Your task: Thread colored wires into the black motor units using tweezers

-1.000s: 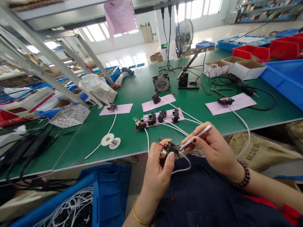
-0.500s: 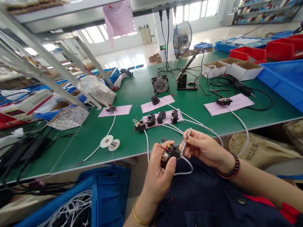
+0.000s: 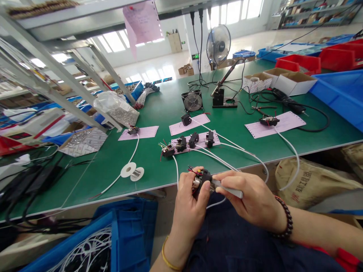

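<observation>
My left hand (image 3: 188, 204) grips a small black component (image 3: 202, 180) with thin red wires and a round metal part, above my lap in front of the bench. My right hand (image 3: 252, 198) pinches a flat grey metal tool (image 3: 231, 189), its end against the component's right side. A white cable (image 3: 217, 204) hangs in a loop below the component. Past my hands, several black components with white cables lie on pink paper; one is a black part (image 3: 210, 139) at the right end of the row.
The green bench (image 3: 153, 166) bears a solder spool (image 3: 129, 170), a soldering iron stand (image 3: 218, 99), a small black fan (image 3: 192, 101) and a plastic bag (image 3: 116, 107). A blue crate (image 3: 133, 226) with white cables stands lower left; a blue bin (image 3: 340, 94) is at right.
The grey tool has swung from nearly upright to lying outward to the right, its tip at the component. My right hand has turned and moved lower and right. My left hand keeps its hold.
</observation>
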Action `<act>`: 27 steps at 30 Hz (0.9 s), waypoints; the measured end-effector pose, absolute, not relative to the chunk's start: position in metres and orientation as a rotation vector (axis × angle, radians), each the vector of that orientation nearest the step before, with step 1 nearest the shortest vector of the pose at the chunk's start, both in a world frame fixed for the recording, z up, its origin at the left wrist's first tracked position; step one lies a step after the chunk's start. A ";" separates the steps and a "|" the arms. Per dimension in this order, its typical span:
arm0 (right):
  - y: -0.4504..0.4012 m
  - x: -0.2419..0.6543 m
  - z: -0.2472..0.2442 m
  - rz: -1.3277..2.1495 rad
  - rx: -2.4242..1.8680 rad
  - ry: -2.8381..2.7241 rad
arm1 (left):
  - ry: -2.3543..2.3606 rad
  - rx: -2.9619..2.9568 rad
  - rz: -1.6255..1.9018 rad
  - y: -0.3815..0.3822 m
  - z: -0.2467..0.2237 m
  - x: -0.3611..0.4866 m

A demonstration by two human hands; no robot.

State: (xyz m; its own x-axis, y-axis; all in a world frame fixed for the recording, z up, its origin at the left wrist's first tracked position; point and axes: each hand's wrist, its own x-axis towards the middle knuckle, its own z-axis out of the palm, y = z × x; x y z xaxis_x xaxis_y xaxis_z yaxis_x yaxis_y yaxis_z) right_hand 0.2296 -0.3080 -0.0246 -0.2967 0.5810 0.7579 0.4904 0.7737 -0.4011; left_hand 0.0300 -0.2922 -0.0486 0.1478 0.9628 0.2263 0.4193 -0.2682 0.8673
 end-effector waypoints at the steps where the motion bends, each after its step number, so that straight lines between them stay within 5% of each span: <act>1: -0.308 0.230 -0.025 0.133 -0.801 -1.937 | 1.322 1.778 1.070 -0.292 -0.048 0.030; 4: -0.302 0.233 -0.028 0.456 -0.854 -1.759 | 1.278 1.758 1.084 -0.294 -0.047 0.030; 9: -0.277 0.240 -0.037 1.748 -0.779 -0.977 | 1.051 1.855 1.140 -0.299 -0.046 0.026; 11: -0.272 0.241 -0.037 1.885 -0.728 -0.847 | 1.013 1.867 1.137 -0.300 -0.046 0.025; 23: -0.310 0.235 -0.017 0.375 -0.886 -1.754 | 1.291 1.804 1.103 -0.298 -0.041 0.030; 27: -0.310 0.231 -0.022 0.148 -0.792 -1.943 | 1.304 1.775 1.117 -0.295 -0.046 0.030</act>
State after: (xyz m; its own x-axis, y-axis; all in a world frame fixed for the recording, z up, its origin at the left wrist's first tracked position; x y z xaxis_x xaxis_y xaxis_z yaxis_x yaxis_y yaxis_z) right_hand 0.2311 -0.3097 -0.0221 -0.2937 0.5852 0.7559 0.4638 0.7787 -0.4226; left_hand 0.0299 -0.2954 -0.0458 0.1379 0.9581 0.2511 0.3950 -0.2857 0.8731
